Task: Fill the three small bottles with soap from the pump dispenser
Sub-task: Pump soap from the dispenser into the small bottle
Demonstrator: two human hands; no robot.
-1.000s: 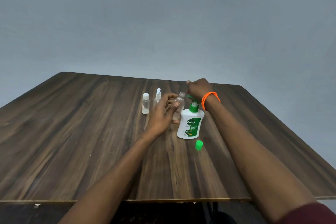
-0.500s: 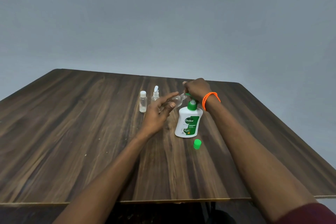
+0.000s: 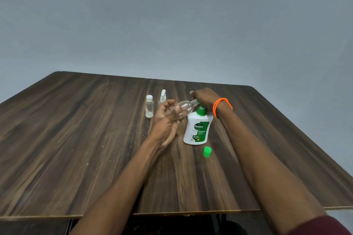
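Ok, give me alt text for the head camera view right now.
A left hand holds a clear small bottle tilted to the pump dispenser nozzle, which the right hand presses. Two capped small bottles and a green cap sit on the wooden table.

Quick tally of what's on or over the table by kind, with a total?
Small clear bottles: 3, capped, spray-top, tilted in left hand
Soap pump dispenser: 1
Loose green cap: 1
Total: 5
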